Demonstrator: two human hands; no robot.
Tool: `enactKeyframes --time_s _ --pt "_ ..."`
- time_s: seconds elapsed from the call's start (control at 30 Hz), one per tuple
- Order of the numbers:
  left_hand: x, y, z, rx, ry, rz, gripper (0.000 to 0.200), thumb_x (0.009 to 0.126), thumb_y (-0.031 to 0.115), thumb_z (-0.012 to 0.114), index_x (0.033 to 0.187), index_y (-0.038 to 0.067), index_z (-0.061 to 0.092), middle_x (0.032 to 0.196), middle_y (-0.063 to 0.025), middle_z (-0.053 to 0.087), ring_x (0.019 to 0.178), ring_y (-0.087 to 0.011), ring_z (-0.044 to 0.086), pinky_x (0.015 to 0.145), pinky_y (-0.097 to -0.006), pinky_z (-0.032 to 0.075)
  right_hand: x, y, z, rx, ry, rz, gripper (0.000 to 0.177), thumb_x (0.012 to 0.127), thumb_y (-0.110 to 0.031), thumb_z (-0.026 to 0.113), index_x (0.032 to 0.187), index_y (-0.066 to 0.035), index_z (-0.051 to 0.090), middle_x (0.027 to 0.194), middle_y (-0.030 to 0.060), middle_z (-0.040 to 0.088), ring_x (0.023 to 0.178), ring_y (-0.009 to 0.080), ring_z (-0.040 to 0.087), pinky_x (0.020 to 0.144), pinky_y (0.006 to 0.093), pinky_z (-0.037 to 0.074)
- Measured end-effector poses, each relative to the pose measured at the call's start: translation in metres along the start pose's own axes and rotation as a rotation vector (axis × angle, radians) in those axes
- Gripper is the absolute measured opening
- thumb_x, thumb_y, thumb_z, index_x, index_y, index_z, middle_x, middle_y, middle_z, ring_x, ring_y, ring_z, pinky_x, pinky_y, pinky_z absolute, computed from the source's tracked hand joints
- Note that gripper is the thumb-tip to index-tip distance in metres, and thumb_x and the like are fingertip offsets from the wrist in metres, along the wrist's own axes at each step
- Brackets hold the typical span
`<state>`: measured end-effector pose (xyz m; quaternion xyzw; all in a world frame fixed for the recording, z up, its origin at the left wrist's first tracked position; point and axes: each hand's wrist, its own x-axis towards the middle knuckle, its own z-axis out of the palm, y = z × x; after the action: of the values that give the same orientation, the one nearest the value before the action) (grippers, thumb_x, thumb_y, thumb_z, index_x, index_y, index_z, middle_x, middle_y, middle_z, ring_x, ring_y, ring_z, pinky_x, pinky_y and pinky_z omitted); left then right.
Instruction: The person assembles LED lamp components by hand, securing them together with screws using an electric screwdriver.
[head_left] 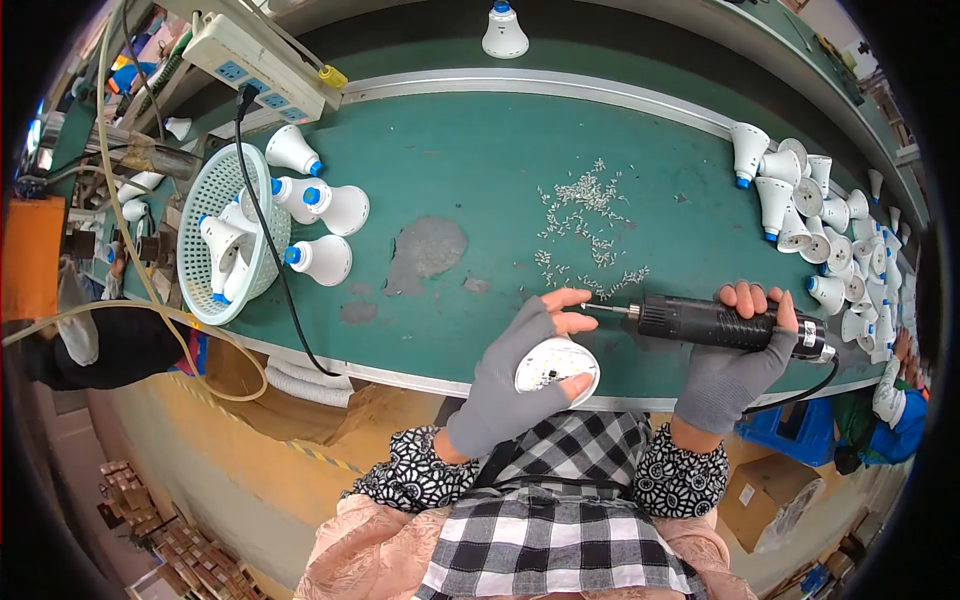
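My left hand (515, 375), in a grey fingerless glove, grips a white LED bulb housing (531, 372) with its open face and circuit board turned up. Two of its fingers reach out by the tip of the electric screwdriver (690, 318). That black screwdriver lies level in my right hand (745, 345), also gloved, with its bit pointing left. A small screw seems to sit at the bit's tip, though it is tiny. Beyond the bit, many small loose screws (590, 195) are scattered on the green bench top (480, 160).
A pale green basket (190, 250) holding white bulb housings stands at left, with several more housings (340, 209) beside it. Many housings (775, 205) crowd the right end. A power strip (250, 65) with a black cable (262, 215) is at upper left. Another person (895, 415) is at far right.
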<state>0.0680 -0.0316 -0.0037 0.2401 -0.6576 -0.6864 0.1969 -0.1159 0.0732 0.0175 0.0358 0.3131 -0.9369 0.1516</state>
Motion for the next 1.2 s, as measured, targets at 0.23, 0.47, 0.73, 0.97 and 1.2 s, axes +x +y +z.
enactKeyframes --time_s 0.23,0.47,0.73,0.97,1.2 --pt "-0.004 0.003 0.004 0.084 -0.001 0.023 0.043 0.074 0.016 0.072 0.115 0.006 0.064 0.13 -0.0131 0.054 0.108 -0.0205 0.054 0.085 -0.0299 0.045 -0.003 -0.005 -0.004 -0.006 -0.007 0.016 0.013 0.092 -0.017 0.058 0.096 -0.005 0.052 0.076 0.0026 0.043 0.07 0.0155 0.046 0.073 0.0328 0.045" --pt "-0.006 -0.006 0.008 0.635 0.149 0.31 0.044 0.067 0.007 0.075 0.11 0.01 0.066 0.119 -0.0074 0.059 0.103 -0.0277 0.056 0.082 -0.0348 0.05 -0.008 -0.014 -0.001 0.024 -0.135 -0.02 0.012 0.095 -0.016 0.052 0.098 -0.005 0.053 0.077 0.0023 0.042 0.068 0.0146 0.042 0.072 0.0322 0.042" --pt "-0.007 -0.004 0.012 0.686 0.153 0.343 0.043 0.065 0.006 0.075 0.107 0.01 0.067 0.116 -0.0057 0.059 0.101 -0.0311 0.055 0.083 -0.0378 0.05 -0.013 -0.015 0.001 0.027 -0.179 -0.011 0.012 0.094 -0.017 0.053 0.098 -0.006 0.053 0.076 0.002 0.042 0.068 0.0141 0.043 0.072 0.032 0.041" --pt "-0.008 -0.002 0.012 0.716 0.134 0.349 0.044 0.065 0.007 0.075 0.107 0.01 0.067 0.116 -0.0055 0.06 0.1 -0.0311 0.054 0.083 -0.0382 0.049 -0.013 -0.015 0.0 0.036 -0.199 -0.002 0.012 0.094 -0.017 0.054 0.1 -0.007 0.051 0.075 0.0013 0.041 0.068 0.0136 0.043 0.071 0.0314 0.041" --pt "-0.009 -0.002 0.007 0.828 0.012 0.408 0.052 0.06 0.009 0.075 0.111 0.01 0.067 0.117 -0.0036 0.06 0.1 -0.0301 0.052 0.081 -0.0374 0.049 -0.011 -0.02 0.01 -0.046 -0.401 -0.047 0.017 0.09 -0.018 0.055 0.099 -0.009 0.043 0.074 0.0012 0.043 0.062 0.0123 0.046 0.066 0.031 0.041"
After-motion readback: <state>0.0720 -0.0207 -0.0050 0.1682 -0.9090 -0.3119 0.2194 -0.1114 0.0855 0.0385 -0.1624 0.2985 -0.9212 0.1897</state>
